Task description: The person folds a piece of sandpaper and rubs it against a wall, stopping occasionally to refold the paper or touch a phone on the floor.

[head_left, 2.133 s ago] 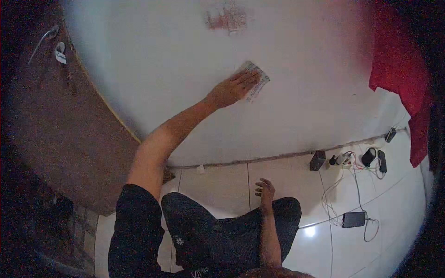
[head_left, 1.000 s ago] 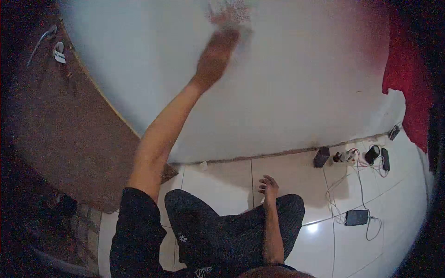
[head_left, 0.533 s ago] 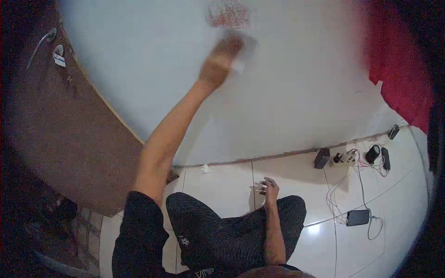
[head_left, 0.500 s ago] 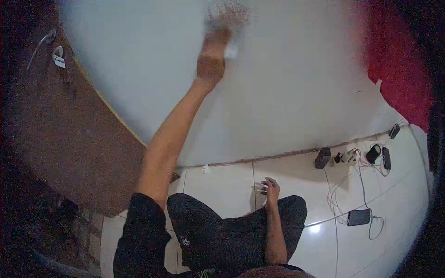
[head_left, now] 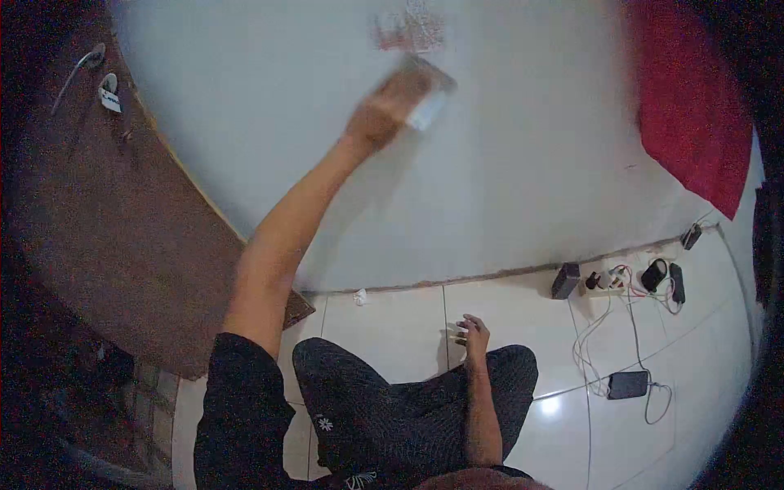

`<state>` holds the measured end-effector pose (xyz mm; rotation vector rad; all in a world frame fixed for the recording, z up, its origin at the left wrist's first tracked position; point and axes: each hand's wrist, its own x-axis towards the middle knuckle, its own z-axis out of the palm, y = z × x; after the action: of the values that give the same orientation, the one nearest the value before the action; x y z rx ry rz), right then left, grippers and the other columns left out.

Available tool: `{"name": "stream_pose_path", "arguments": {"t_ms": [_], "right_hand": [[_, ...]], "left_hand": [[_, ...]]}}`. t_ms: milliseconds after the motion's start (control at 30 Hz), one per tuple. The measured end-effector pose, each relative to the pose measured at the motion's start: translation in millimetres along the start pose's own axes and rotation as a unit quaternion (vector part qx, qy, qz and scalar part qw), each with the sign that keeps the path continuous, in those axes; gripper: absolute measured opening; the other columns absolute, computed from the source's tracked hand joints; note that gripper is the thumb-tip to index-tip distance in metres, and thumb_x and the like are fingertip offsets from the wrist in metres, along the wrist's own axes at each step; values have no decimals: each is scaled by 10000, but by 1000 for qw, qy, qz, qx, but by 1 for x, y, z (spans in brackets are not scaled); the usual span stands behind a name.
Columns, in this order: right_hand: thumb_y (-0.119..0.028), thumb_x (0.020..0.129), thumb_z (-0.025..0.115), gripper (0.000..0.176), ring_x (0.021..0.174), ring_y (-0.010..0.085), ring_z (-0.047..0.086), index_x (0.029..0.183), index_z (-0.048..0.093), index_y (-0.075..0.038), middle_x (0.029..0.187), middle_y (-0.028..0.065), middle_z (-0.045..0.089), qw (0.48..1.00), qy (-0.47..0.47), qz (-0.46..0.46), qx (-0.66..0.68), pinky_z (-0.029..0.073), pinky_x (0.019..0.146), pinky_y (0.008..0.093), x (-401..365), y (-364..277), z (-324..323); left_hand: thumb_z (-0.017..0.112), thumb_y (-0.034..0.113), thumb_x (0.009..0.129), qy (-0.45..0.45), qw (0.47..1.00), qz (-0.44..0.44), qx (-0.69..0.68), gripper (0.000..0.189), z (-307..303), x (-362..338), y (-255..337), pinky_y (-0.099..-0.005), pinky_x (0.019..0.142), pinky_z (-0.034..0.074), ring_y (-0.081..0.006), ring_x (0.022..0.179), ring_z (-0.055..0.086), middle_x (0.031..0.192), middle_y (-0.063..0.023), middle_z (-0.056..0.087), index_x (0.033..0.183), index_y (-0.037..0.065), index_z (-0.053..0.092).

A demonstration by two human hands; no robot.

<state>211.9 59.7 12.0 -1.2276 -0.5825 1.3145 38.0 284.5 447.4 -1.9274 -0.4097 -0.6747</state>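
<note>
My left hand point(head_left: 396, 98) is raised against the pale wall point(head_left: 523, 155), blurred by motion, its fingers round a flat grey pad point(head_left: 437, 73). A whitish piece point(head_left: 426, 112) shows beside the palm; whether it belongs to the pad I cannot tell. Just above the hand, reddish smudged marks point(head_left: 408, 28) cover a patch of the wall. My right hand point(head_left: 474, 336) hangs loosely by my right knee, over the tiled floor, with its fingers slightly curled and apart and nothing visible in them.
A brown board point(head_left: 131, 229) stands on the left, with a white tag point(head_left: 110, 100) on it. Along the wall's base at right are a dark block point(head_left: 565, 280), plugs and cables point(head_left: 616, 279) and a black box point(head_left: 628, 385). Red cloth point(head_left: 694, 114) hangs at upper right.
My left hand has moved down and slightly right on the wall, uncovering more of the reddish marks. My right hand has barely moved. The view has shifted slightly.
</note>
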Motion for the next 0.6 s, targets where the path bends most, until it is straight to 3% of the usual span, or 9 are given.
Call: {"name": "stream_pose_path", "arguments": {"t_ms": [67,167,267,300,333,367,467,533,600], "right_hand": [[-197,908,516,310,669,173,602,1155,588,-26,924,122,659,1000,7,-9,3,516,566,302,0,0,1],[-193,903,517,313,670,171,603,1155,586,-20,916,121,659,1000,7,-9,10,515,569,297,-4,3,6],[-189,902,512,317,669,179,610,1162,579,-20,929,124,656,1000,1,5,3,516,582,300,0,1,9],[-185,902,512,321,664,182,611,1170,573,-20,935,125,653,1000,-2,10,2,517,586,302,-2,1,7],[-182,903,511,324,659,185,612,1178,567,-20,941,127,650,1000,0,13,4,518,590,303,-3,0,4],[-169,903,507,324,684,190,622,1188,559,-22,955,129,648,1000,7,-2,-8,521,597,304,-5,2,1],[-161,905,505,317,710,183,629,1187,556,-25,938,118,645,998,28,-7,55,518,600,288,7,18,-4],[-156,913,501,297,720,177,626,1174,559,-28,919,98,642,998,48,-36,36,510,591,265,13,32,3],[-221,957,496,298,715,127,581,1183,567,-41,917,78,648,997,2,9,78,496,605,260,4,27,9]], "left_hand": [[545,58,798,54,987,-147,26,560,-12,10,-22,-387,1051,393,-315,1160,537,1311,-157,519,1347,41,436],[528,53,817,23,985,-154,-68,571,-6,5,14,-389,1057,380,-317,1218,487,1331,-170,501,1370,18,392],[517,87,856,-137,960,124,-211,396,25,-57,86,-395,1009,424,-314,1145,546,1264,-176,549,1241,-3,532],[513,86,865,-401,871,80,-273,341,27,-77,122,-421,927,471,-322,1035,600,1112,-166,619,1195,31,573],[516,98,871,-418,848,177,-273,324,22,-106,152,-437,855,497,-333,935,631,1004,-156,638,1186,66,582],[487,134,914,-576,723,10,-382,303,-5,-112,181,-457,901,461,-358,996,608,1103,-182,626,1195,47,557],[517,212,922,-324,729,-264,-543,303,-39,-175,260,-428,767,502,-302,914,657,966,-180,670,1162,36,576],[541,310,929,-349,585,-459,-570,396,-61,-206,293,-421,668,535,-288,903,662,905,-173,668,1178,3,525],[573,383,914,-184,174,-717,-650,503,-90,-215,330,-387,510,540,-284,859,659,964,-156,645,1213,-2,451]]}}
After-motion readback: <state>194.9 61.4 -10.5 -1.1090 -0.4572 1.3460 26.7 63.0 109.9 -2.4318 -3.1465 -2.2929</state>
